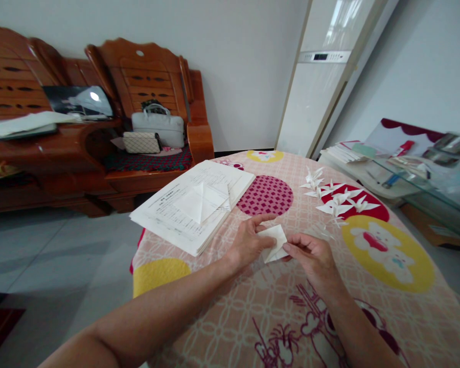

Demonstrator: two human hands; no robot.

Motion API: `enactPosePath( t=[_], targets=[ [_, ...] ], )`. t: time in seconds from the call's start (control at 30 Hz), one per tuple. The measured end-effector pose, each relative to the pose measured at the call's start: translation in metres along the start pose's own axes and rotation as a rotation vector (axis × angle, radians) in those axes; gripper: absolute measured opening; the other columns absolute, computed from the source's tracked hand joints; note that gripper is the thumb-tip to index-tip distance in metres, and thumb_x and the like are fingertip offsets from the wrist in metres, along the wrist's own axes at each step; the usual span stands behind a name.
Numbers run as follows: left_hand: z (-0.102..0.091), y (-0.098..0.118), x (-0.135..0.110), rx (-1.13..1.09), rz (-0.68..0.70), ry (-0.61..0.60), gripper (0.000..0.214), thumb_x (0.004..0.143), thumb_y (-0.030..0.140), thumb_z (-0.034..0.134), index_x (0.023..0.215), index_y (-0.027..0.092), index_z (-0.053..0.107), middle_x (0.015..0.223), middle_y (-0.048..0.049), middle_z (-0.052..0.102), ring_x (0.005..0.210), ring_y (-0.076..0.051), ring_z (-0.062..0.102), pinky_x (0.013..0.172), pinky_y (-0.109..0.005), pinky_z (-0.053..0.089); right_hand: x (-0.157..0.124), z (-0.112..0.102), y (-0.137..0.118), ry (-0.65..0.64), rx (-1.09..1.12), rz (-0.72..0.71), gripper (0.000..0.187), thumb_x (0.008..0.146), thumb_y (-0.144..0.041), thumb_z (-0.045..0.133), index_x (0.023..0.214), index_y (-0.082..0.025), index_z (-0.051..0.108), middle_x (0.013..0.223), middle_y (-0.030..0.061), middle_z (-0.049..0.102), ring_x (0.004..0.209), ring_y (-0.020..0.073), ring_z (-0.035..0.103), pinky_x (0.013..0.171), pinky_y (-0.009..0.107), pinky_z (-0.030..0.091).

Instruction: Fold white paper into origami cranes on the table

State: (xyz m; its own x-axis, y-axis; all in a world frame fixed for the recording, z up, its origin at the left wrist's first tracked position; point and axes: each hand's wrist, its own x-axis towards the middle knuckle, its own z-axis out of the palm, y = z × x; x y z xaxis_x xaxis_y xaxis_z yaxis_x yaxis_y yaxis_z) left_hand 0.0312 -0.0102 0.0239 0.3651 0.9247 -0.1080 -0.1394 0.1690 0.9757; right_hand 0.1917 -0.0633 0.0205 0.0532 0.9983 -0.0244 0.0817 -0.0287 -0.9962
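HANDS AT WORK ON A PAPER FOLD: A person's left hand (249,244) and right hand (310,255) meet over a small folded paper (276,241) at a round surface (230,317) draped in a pink patterned cloth. The folded paper lies just to the right of the stack of printed sheets (176,217) and nearer the person, close to the middle of the surface. From this angle it is hard to tell whether it rests on the cloth or is raised slightly off it.

The left hand's fingers (266,219) pinch the paper's left edge, with the forefinger stretched out along the top and the thumb closing in below. The right hand's fingers (293,249) are curled and pressed together, pinching the paper's lower right corner.

On top of the stack lie loose white sheets creased into triangles (203,202). To the right of the stack, beyond the hands, a cluster of white paper cranes (335,199) stands on the cloth, partly over a red circle.

Behind the stack, off the surface, a carved wooden bench (149,71) carries a grey handbag (159,128) with a quilted purse (140,142) in front of it. Further right of the stack, a tall white air conditioner (318,92) stands in the room's corner. A glass-topped side table (406,174) strewn with papers fills the far right.
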Motion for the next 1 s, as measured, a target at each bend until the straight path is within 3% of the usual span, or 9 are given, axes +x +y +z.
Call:
enactPosePath(
  t=[0.23,0.67,1.0],
  targets=[
    [-0.0001,0.0015,-0.0013,0.028,0.026,-0.045,0.066,0.058,0.010,0.064,0.123,0.014,0.058,0.060,0.0049,0.059,0.046,-0.007,0.048,0.044,-0.018,0.030,-0.0017,-0.0008,-0.0029,0.005,0.041,0.024,0.018,0.073,-0.033,0.071,0.076,-0.015,0.072,0.068,0.0033,0.071,0.061,0.0162,0.063,0.060,0.026,0.050],
    [0.0011,-0.0008,-0.0003,-0.013,0.010,-0.071,0.068,0.057,0.011,0.066,0.124,0.013,0.056,0.068,0.0007,0.064,0.052,-0.010,0.054,0.049,-0.019,0.036,-0.0016,0.0002,-0.0022,0.045,0.023,0.027,0.017,0.071,-0.032,0.072,0.068,-0.015,0.070,0.059,0.0014,0.067,0.055,0.0149,0.058,0.055,0.025,0.047],
    [0.0024,0.0006,-0.0006,0.055,0.037,-0.050,0.068,0.056,0.012,0.065,0.124,0.014,0.057,0.059,0.0050,0.058,0.046,-0.007,0.047,0.045,-0.018,0.029,-0.0017,0.0020,-0.0038,0.051,0.035,0.027,0.014,0.072,-0.029,0.069,0.066,-0.016,0.069,0.058,0.0012,0.066,0.053,0.0143,0.058,0.053,0.024,0.045]
  ],
)
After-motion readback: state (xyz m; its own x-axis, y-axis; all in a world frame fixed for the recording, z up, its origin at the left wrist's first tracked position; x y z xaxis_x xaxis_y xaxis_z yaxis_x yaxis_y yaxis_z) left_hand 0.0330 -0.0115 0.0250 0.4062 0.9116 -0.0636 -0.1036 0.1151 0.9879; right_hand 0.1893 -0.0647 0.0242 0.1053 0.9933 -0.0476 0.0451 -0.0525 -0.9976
